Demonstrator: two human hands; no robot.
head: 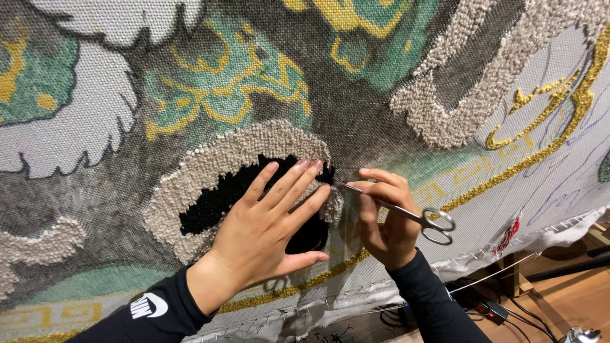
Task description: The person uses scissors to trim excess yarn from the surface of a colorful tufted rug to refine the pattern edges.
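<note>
Pressing left hand (267,232) on looped beige tufting (210,171) | right hand (384,219) gripping steel scissors (406,213)

This looks like a rug-tufting workshop. A large backing cloth (356,121) printed with a green, gold and grey pattern is stretched upright across almost the whole view, partly filled with looped beige tufting (210,165), a black tufted patch (216,203) and lines of gold yarn (540,152). Its lower edge is hooked onto a row of small nails along a wooden frame (515,270). Metal scissors (413,216) work at the pile. Below, a wooden floor (572,298) carries cables and a power strip (489,310).
</note>
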